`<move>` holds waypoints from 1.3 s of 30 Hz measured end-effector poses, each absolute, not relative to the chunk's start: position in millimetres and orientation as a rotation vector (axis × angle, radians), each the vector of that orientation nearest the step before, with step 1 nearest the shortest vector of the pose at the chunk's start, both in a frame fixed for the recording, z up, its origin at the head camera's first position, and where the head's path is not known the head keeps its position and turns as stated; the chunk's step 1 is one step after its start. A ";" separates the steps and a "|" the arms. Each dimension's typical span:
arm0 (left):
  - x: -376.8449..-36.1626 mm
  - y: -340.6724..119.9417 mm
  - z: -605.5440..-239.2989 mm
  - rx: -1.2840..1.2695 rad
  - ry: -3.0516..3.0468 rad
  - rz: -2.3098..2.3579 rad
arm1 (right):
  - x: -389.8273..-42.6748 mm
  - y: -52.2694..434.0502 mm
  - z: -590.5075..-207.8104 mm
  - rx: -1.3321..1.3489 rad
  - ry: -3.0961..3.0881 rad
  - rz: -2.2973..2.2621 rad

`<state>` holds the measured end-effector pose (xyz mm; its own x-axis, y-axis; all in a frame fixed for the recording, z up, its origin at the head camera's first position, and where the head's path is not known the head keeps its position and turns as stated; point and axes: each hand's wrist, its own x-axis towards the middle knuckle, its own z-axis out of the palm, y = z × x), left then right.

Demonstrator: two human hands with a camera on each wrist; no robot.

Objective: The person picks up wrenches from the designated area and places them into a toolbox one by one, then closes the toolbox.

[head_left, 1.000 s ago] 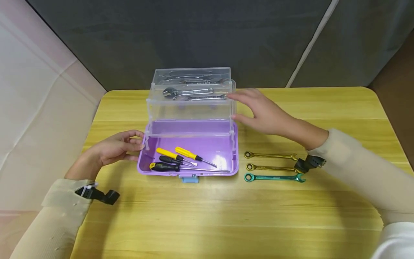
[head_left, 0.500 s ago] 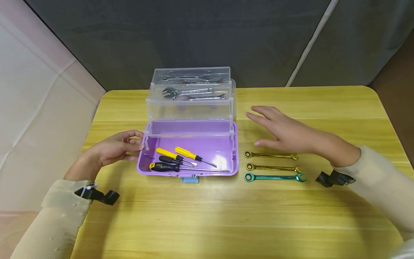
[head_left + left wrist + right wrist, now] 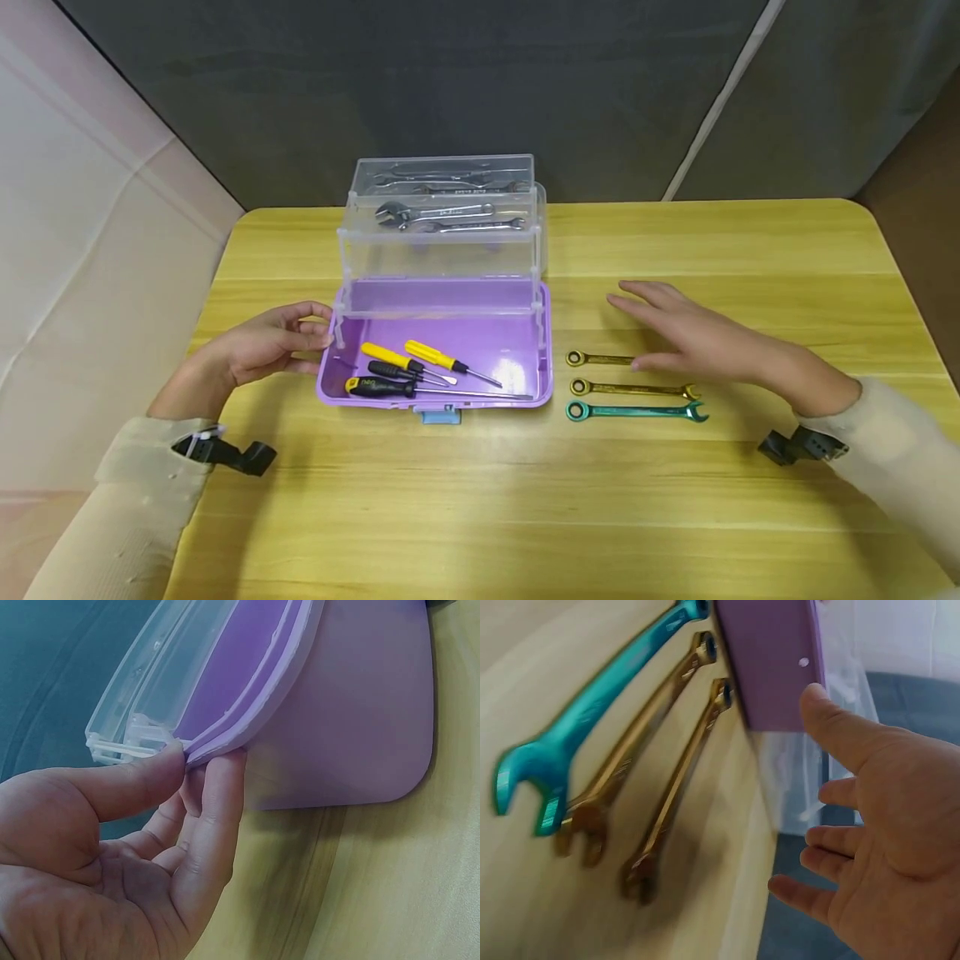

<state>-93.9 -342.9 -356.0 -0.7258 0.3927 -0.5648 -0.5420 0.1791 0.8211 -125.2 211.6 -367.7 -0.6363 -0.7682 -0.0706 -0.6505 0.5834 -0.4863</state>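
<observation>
My left hand (image 3: 266, 343) pinches the left rim of an open purple toolbox (image 3: 487, 337); in the left wrist view the thumb lies on top of the rim (image 3: 225, 742) with fingers beneath. My right hand (image 3: 693, 333), fingers extended and spread, holds nothing and hovers over the far gold combination wrench (image 3: 596, 359), hiding its right end in the head view. Nearer lie a second gold wrench (image 3: 630, 389) and a teal wrench (image 3: 633, 412), roughly parallel, right of the box. Several screwdrivers, among them a long black one (image 3: 378, 387) and a yellow one (image 3: 431, 356), lie in the box.
Clear stepped trays (image 3: 442, 258) stand raised over the box's back half. They hold an adjustable wrench (image 3: 450, 213) and several silver wrenches (image 3: 472, 226). A blue latch (image 3: 438, 415) juts from the box front. Behind the wooden table (image 3: 487, 517) hangs a dark curtain (image 3: 450, 75).
My right hand has left the right side of the clear trays and come right and toward me, over the wrenches. The left hand stays on the toolbox rim.
</observation>
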 end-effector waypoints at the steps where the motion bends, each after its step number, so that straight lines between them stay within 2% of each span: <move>1: -94.0 -342.9 -356.0 -0.142 1.737 1.640 | -124.3 214.9 -369.9 -1.161 2.542 -0.625; 20: -92.9 -341.3 -355.8 -0.179 1.759 1.626 | -114.1 251.0 -404.5 -1.018 2.588 -0.621; 39: -92.1 -341.5 -355.9 -0.187 1.745 1.645 | -114.4 251.9 -412.8 -1.081 2.721 -0.616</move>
<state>-92.1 -341.5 -355.9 -0.7305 0.3608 -0.5798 -0.5573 0.1757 0.8115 -114.4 251.9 -412.8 -0.7293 -0.6840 0.0123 -0.6226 0.6562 -0.4263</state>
